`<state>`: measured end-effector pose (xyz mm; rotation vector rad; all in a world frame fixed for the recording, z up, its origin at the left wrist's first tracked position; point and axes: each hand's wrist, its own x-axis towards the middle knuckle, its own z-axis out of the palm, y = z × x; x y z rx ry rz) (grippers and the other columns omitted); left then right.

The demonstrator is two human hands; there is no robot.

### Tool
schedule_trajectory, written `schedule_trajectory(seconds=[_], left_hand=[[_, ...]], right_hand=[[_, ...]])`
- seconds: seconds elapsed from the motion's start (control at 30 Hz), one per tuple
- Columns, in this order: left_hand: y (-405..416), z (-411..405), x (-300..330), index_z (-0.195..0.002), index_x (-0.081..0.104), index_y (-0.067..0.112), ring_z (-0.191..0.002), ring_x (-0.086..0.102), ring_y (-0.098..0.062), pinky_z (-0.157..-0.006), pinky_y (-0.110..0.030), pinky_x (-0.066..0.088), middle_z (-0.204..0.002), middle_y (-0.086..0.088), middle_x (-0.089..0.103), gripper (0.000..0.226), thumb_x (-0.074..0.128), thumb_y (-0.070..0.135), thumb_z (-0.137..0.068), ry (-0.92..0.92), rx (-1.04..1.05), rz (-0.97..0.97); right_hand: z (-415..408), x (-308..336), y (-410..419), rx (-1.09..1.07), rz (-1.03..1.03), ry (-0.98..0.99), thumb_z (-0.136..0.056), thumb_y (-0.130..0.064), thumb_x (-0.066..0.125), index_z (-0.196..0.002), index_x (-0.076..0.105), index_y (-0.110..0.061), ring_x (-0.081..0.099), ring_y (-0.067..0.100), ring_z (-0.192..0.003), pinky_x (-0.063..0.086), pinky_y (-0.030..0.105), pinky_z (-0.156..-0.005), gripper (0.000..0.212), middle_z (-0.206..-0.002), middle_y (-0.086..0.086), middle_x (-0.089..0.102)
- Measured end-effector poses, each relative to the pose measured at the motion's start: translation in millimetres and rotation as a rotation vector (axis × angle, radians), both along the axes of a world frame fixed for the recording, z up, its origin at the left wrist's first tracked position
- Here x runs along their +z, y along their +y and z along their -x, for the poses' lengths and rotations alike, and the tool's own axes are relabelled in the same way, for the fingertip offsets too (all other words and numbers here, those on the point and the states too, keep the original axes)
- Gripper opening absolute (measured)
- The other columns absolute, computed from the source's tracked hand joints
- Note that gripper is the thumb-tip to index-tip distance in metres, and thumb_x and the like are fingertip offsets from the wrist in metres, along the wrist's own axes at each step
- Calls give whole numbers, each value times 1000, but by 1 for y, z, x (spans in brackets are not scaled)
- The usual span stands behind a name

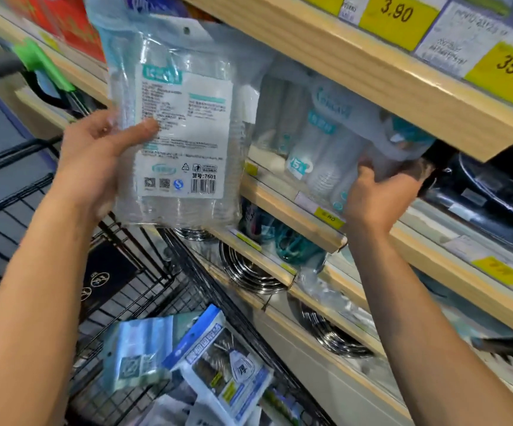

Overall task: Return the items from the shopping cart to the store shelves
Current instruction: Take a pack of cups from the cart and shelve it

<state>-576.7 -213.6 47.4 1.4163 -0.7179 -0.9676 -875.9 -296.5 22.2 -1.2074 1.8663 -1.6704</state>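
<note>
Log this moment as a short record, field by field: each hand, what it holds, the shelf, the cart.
left hand: raised, gripping a clear pack of plastic cups, label side toward the camera
right hand: on a second cup pack at the shelf
shelf: wooden edge with yellow price tags
lower shelves: stacked metal bowls
shopping cart: black wire, below left, holds more packets
</note>
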Motion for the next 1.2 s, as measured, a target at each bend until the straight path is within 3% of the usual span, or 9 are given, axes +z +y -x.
schedule_trajectory(seconds=[0.13,0.23,0.4,0.5,0.67,0.8,0.93,1.03,1.2], left_hand=[[17,12,-6,-114,63,-2,-97,76,-24,-77,-37,62,-105,-5,78,35,75,4,-82,138,148,-7],[31,40,-4,-113,63,9,-97,75,-22,-82,-38,62,-107,-4,77,38,79,3,-79,133,303,56],[48,103,11,-105,48,31,-95,72,-13,-82,-37,61,-107,2,68,53,87,15,-72,-159,368,185],[52,134,15,-101,45,29,-106,63,-12,-86,-41,57,-109,3,60,50,84,35,-72,-462,183,165],[50,139,2,-119,56,19,-122,56,-4,-96,-34,54,-128,11,58,35,65,37,-91,-395,-140,176],[46,109,-43,-104,63,24,-100,66,-15,-86,-40,55,-109,2,67,20,65,38,-91,-210,151,18],[52,93,-79,-125,48,29,-102,65,-23,-88,-50,57,-113,-3,59,60,66,62,-78,-7,158,-341],[52,88,-83,-136,45,23,-93,67,-19,-82,-44,61,-115,-7,58,56,69,43,-90,49,150,-323],[23,82,-73,-134,51,28,-96,70,-14,-82,-37,62,-126,-2,54,57,80,27,-84,-9,109,-162]], right_hand=[[-11,16,40,38,-145,-42,-91,-12,66,-156,9,-6,23,17,-149,19,33,-123,86,-162,6,21],[-36,24,96,147,-40,0,-86,-14,74,-153,25,-16,36,13,-143,33,36,-119,83,-154,-4,35],[-73,24,121,962,-245,234,-68,-39,83,-141,37,-40,55,6,-119,50,29,-98,87,-132,-13,53],[-72,26,107,919,-239,175,-70,-36,71,-139,38,-39,66,12,-103,56,32,-87,76,-118,-6,65],[-47,23,84,749,-197,90,-74,-24,82,-108,59,-27,69,7,-80,60,32,-69,42,-93,-7,70],[-46,7,72,793,-310,-98,-68,-20,89,-115,59,-27,71,6,-89,61,28,-71,57,-105,-8,69],[-51,-21,79,830,-503,-316,-71,-9,86,-117,61,-23,73,10,-91,61,30,-73,54,-104,-3,73],[-45,-32,79,815,-507,-354,-73,-10,85,-117,63,-21,74,18,-97,61,45,-82,50,-107,0,75],[-59,-8,50,757,-270,-334,-78,-2,79,-115,60,-14,72,0,-87,59,20,-75,43,-97,-8,74]])
